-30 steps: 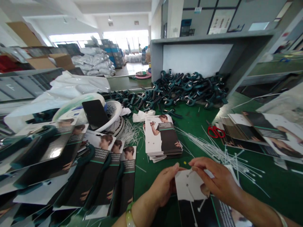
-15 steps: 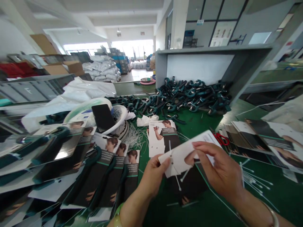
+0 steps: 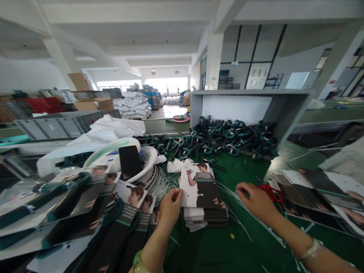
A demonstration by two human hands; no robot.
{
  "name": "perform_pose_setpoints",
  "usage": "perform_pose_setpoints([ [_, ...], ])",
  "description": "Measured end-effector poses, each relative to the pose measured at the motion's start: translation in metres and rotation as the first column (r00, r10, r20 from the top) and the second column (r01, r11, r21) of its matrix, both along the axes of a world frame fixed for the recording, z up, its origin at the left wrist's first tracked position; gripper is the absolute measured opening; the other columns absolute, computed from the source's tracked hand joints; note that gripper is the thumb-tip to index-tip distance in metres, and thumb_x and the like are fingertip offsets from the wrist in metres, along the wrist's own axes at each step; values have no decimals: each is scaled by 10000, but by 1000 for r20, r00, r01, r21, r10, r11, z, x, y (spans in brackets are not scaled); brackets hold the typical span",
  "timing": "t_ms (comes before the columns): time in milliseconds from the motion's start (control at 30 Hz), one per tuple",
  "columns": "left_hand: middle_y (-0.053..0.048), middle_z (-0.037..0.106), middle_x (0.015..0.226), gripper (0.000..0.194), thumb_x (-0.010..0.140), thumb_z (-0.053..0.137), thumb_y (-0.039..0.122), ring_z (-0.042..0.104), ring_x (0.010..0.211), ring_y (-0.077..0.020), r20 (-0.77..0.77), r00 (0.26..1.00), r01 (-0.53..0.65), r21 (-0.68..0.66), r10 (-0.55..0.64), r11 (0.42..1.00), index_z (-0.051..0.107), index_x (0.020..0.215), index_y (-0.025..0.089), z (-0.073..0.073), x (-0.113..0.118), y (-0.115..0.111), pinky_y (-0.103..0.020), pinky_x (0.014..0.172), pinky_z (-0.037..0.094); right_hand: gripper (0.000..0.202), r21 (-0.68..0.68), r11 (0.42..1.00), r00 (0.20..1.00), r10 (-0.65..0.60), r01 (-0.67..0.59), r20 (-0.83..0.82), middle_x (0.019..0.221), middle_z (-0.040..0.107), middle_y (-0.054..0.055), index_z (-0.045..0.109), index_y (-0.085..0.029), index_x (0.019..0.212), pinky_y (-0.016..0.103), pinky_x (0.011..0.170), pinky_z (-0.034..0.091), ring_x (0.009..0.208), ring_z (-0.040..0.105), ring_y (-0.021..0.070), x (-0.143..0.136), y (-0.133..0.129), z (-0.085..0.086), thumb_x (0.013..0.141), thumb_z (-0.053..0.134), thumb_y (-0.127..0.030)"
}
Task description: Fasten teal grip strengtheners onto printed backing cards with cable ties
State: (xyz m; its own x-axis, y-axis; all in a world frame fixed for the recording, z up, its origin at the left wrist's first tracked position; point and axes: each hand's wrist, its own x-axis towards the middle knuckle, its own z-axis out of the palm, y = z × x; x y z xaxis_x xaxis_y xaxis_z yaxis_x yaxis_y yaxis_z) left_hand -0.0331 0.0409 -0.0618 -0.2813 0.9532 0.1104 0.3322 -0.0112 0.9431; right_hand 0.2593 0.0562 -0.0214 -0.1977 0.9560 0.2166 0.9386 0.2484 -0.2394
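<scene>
In the middle of the green table stands a stack of printed backing cards (image 3: 203, 189), its top card carrying white cable tie ends near the holes. My left hand (image 3: 170, 206) is at the stack's left edge, thumb and forefinger pinched at the top card's edge. My right hand (image 3: 257, 201) hovers right of the stack with curled fingers; whether anything is in them I cannot make out. Long white cable ties (image 3: 234, 212) lie between this hand and the stack. Just beyond it are red-handled scissors (image 3: 271, 193).
Left are cards with dark green hand grips (image 3: 109, 223). Behind them a black phone (image 3: 130, 162) leans on a white bowl (image 3: 150, 159). A heap of hand grips (image 3: 227, 138) spills from a grey box (image 3: 287, 121). More cards (image 3: 321, 189) lie at right.
The loose card with ties, held between both hands, is no longer raised; a card with tie ends lies on the stack. My hands have moved apart, and the view has tilted up.
</scene>
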Motion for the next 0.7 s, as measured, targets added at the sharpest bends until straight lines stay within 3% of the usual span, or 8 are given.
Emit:
perform_pose_setpoints([
  [100,-96,610,934,262,762,546,407,564,903,-248,-305,942,-99,147,141,984,679,744,181,3,3,-4,-388,791,452,301,-32,996,987,-78,83,142,1103,605,119,563,-160,1100,303,818,430,985,573,207,-1,61,1,865,397,-249],
  [167,-93,598,999,214,780,540,365,546,962,-254,-405,891,-97,274,206,957,686,772,209,7,8,-6,-417,839,436,332,-62,994,981,-73,85,178,1129,593,151,538,-142,1157,329,848,410,1049,540,235,-9,99,-5,851,420,-198],
  [300,-75,644,946,175,826,488,263,577,917,-220,-444,892,79,341,86,937,655,809,213,9,15,-8,-393,827,462,396,-141,989,981,-9,37,196,1077,609,183,493,-114,1219,335,829,407,1035,547,252,-33,142,-24,826,439,-118],
  [467,-107,642,1041,221,795,553,299,563,1014,-240,-452,887,221,246,-90,944,631,968,186,4,15,-12,-412,893,454,407,-155,988,995,-6,21,95,1100,573,212,475,-97,1215,351,861,375,1064,518,251,-41,151,-30,827,361,-48],
  [600,-121,603,1159,363,768,583,343,513,1103,-258,-482,861,273,173,-160,946,604,1087,169,6,15,-16,-438,954,416,322,-165,978,985,-143,126,-94,988,588,216,502,-48,1121,355,808,397,946,565,248,-11,149,-6,858,329,-117],
  [700,-114,595,1186,379,791,546,349,492,1129,-258,-497,851,279,156,-168,948,594,1117,161,7,17,-16,-449,978,396,366,-233,953,928,-253,192,-272,745,583,125,506,-69,1053,301,569,423,648,572,185,12,132,18,911,236,-272],
])
